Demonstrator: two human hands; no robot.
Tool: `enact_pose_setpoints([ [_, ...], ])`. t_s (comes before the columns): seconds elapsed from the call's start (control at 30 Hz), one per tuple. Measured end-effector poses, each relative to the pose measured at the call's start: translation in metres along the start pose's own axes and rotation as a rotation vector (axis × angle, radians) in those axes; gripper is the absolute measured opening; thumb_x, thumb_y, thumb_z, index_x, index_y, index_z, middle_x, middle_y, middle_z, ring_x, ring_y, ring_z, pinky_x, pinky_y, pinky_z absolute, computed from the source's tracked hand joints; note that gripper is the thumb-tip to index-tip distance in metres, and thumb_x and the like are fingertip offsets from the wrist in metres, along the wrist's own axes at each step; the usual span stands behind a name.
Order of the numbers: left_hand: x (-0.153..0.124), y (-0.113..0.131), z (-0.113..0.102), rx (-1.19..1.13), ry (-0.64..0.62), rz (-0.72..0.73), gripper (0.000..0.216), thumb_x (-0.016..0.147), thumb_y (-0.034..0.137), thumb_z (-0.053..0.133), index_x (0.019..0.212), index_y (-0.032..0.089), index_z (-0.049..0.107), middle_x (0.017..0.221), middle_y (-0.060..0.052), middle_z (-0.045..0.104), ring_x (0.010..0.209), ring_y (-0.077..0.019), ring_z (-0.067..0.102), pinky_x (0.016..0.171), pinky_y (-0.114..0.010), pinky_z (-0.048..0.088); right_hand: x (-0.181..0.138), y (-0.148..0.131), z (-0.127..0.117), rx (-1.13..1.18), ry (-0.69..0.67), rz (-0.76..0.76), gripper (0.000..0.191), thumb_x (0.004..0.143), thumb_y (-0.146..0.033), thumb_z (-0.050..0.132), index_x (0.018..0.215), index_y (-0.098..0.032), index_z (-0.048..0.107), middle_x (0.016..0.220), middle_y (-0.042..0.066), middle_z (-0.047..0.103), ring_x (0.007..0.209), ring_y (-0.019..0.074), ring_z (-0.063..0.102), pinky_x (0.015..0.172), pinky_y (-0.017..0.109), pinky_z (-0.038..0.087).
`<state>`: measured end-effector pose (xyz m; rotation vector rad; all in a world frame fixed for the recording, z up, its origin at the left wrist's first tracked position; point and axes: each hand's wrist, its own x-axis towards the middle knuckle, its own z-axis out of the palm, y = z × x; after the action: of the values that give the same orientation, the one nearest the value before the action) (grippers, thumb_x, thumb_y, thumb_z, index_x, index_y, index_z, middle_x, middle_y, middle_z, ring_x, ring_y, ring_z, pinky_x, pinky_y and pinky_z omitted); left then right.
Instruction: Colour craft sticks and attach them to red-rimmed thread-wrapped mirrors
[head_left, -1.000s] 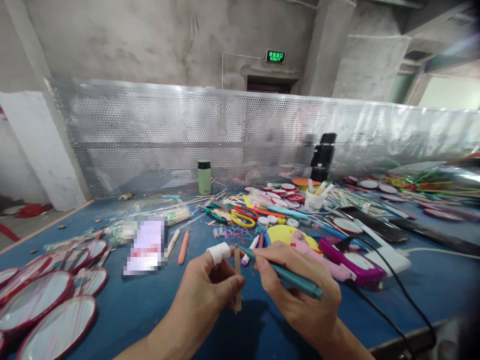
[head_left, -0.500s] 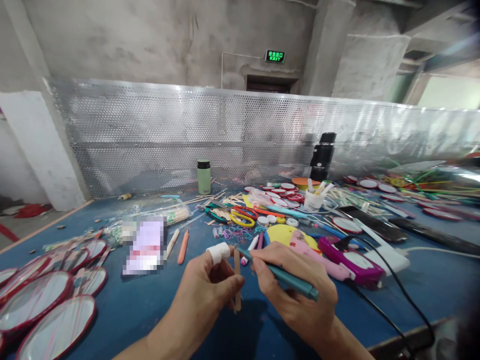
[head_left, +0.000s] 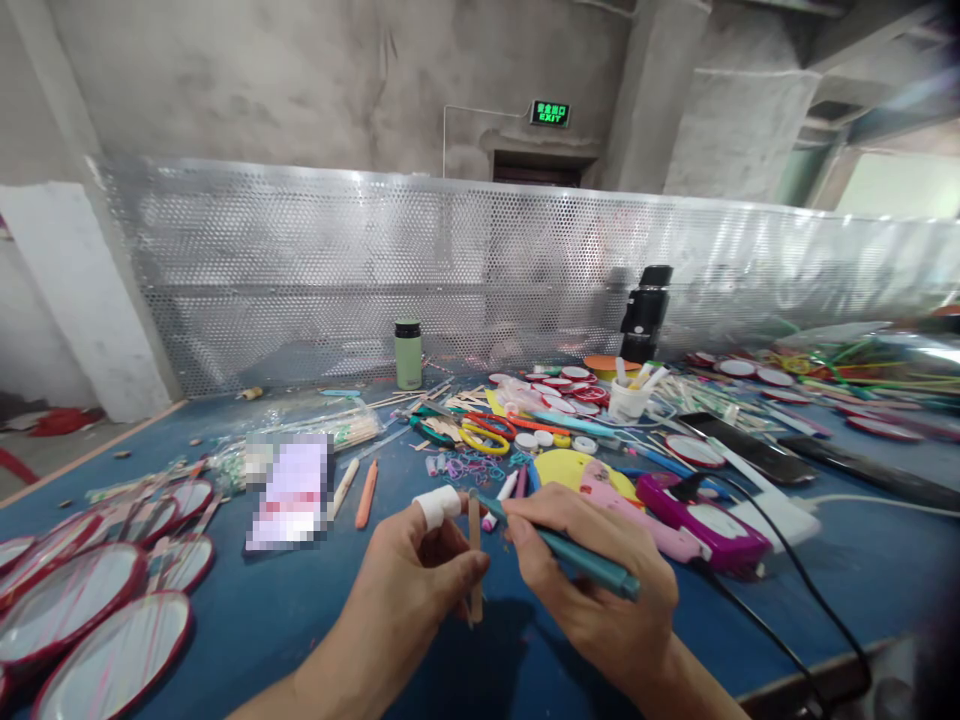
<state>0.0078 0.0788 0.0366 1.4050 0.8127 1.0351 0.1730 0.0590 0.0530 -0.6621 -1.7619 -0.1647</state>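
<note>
Between thumb and fingers, my left hand [head_left: 412,575] pinches a small flat wooden craft stick [head_left: 475,560], held upright above the blue table. White tape wraps one of its fingers. My right hand [head_left: 596,570] grips a teal marker [head_left: 589,565] like a pen, its tip at the upper part of the stick. Whether the tip presses on the wood I cannot tell. Just beyond the hands lie a pink and purple glue gun [head_left: 697,530], a yellow piece [head_left: 559,468] and a small heap of coloured clips or bands [head_left: 469,467].
Several red-rimmed round pieces [head_left: 112,650] lie at the left beside a phone [head_left: 292,495]. Orange-handled scissors [head_left: 487,430], a white cup of markers [head_left: 628,400], a green tumbler [head_left: 408,355] and a black flask [head_left: 646,312] stand or lie farther back. Black cables [head_left: 795,570] run off the right edge.
Almost nothing differs. The marker's rear end and my right hand have shifted very slightly to the right; my left hand holds the stick in nearly the same place.
</note>
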Motion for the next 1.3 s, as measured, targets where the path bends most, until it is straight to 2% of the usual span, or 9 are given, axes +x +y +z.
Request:
enact_pose_setpoints([
  [0.27, 0.0014, -0.0008, 0.0002, 0.009, -0.002, -0.001, 0.024, 0.073, 0.024, 0.070, 0.093, 0.015, 0.062, 0.053, 0.007, 0.059, 0.044, -0.0116, 0.059, 0.045, -0.022, 0.046, -0.0021, -0.0002, -0.0010, -0.027, -0.002, 0.006, 0.012, 0.086, -0.006, 0.062, 0.088, -0.016, 0.067, 0.073, 0.002, 0.069, 0.065, 0.0129, 0.067, 0.061, 0.024, 0.051],
  [0.43, 0.0017, 0.0012, 0.0008, 0.001, -0.008, 0.010, 0.017, 0.073, 0.025, 0.070, 0.085, 0.016, 0.062, 0.052, 0.006, 0.059, 0.043, -0.0110, 0.058, 0.045, -0.021, 0.046, -0.0018, -0.0009, -0.0014, -0.028, -0.005, -0.007, 0.013, 0.086, -0.005, 0.062, 0.089, -0.017, 0.067, 0.073, 0.001, 0.069, 0.066, 0.0130, 0.067, 0.061, 0.024, 0.051],
  [0.6, 0.0014, -0.0007, 0.0009, -0.014, 0.001, 0.005, 0.023, 0.072, 0.025, 0.071, 0.091, 0.015, 0.062, 0.052, 0.007, 0.059, 0.043, -0.0120, 0.059, 0.045, -0.022, 0.046, -0.0018, -0.0018, -0.0004, 0.001, -0.006, -0.005, 0.014, 0.086, -0.005, 0.062, 0.090, -0.016, 0.067, 0.072, 0.001, 0.069, 0.065, 0.0127, 0.067, 0.062, 0.024, 0.052],
  [0.93, 0.0011, -0.0008, 0.0021, -0.027, 0.034, -0.008, 0.027, 0.069, 0.028, 0.074, 0.090, 0.015, 0.062, 0.053, 0.006, 0.058, 0.042, -0.0124, 0.058, 0.044, -0.022, 0.045, 0.0002, -0.0007, 0.0002, 0.037, -0.025, -0.035, 0.016, 0.084, -0.001, 0.061, 0.092, -0.014, 0.068, 0.068, 0.001, 0.065, 0.067, 0.0137, 0.067, 0.065, 0.024, 0.054],
  [1.3, 0.0010, 0.0017, 0.0002, 0.033, -0.003, 0.004, 0.017, 0.072, 0.028, 0.071, 0.081, 0.015, 0.063, 0.050, 0.004, 0.059, 0.043, -0.0123, 0.057, 0.046, -0.022, 0.045, 0.0007, -0.0009, 0.0019, 0.050, -0.019, -0.032, 0.016, 0.084, -0.002, 0.062, 0.092, -0.014, 0.069, 0.071, 0.003, 0.069, 0.064, 0.0139, 0.066, 0.062, 0.026, 0.054],
])
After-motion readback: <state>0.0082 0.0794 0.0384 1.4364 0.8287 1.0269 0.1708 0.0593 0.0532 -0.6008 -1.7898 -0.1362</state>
